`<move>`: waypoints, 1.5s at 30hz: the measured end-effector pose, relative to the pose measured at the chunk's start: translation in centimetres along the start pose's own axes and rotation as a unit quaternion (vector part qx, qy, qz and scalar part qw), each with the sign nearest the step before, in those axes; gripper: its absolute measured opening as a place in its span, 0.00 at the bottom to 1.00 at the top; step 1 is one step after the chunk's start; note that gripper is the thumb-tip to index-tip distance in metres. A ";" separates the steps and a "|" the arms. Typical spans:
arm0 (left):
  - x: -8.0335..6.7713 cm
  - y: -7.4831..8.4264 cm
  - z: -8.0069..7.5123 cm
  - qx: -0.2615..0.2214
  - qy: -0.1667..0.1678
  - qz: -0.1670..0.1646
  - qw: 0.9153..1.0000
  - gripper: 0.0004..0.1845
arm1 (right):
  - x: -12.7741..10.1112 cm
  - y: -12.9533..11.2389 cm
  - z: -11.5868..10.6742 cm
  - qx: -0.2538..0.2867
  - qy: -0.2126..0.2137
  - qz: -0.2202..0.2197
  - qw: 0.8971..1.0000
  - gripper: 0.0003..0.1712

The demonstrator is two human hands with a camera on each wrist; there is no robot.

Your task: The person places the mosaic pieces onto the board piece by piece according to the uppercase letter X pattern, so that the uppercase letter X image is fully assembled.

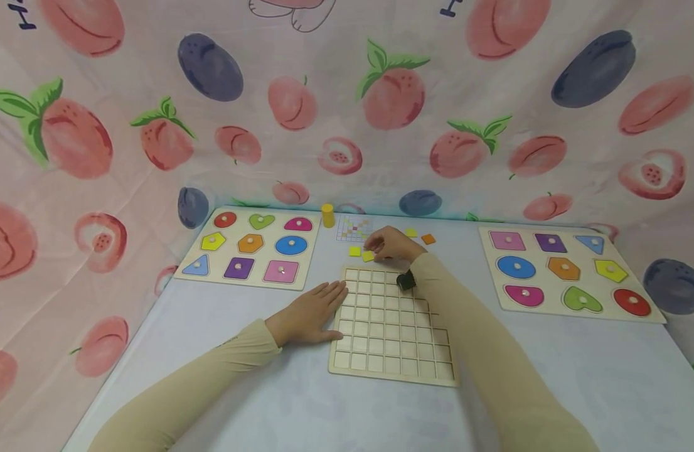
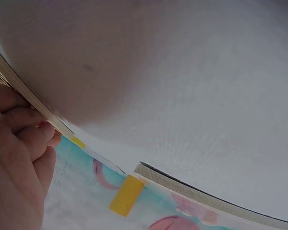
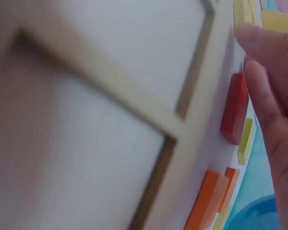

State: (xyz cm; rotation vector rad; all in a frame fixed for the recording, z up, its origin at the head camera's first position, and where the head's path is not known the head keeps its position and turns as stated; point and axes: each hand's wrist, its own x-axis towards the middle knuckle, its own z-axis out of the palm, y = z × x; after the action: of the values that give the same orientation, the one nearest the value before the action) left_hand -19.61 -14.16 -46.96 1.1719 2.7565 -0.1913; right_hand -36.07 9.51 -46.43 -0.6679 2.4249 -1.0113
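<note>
A wooden grid board [image 1: 392,378] with square cells lies in front of me. My left hand [image 1: 310,314] rests along its left edge, fingers extended. Beyond the far edge, my right hand [image 1: 393,243] reaches down beside a yellow tile [image 1: 368,256]; a second yellow tile [image 1: 354,251] lies just left of it. In the right wrist view the thumb tip is at a yellow tile [image 3: 240,17], with thumb and index finger apart. A red tile [image 3: 236,108] and an orange tile [image 3: 206,199] lie near that hand; the head view hides the red one.
A knobbed shape puzzle [image 1: 245,284] stands at the left, another [image 1: 578,315] at the right. At the back are a yellow cylinder [image 1: 327,215], a printed pattern card [image 1: 347,231], another yellow tile [image 1: 411,232] and an orange tile [image 1: 428,239]. Fruit-print cloth [image 1: 336,75] hangs behind.
</note>
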 end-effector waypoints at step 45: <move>0.1 0.2 -0.1 0.005 -0.012 -0.008 1.000 0.48 | -6.1 -1.7 1.6 0.011 0.062 -0.059 0.996 0.13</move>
State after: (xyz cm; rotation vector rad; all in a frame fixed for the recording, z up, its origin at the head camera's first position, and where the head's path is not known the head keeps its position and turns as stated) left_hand -19.56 -13.96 -46.92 1.1420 2.7492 -0.2209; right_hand -29.95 11.12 -45.02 -0.7700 2.5011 -1.1570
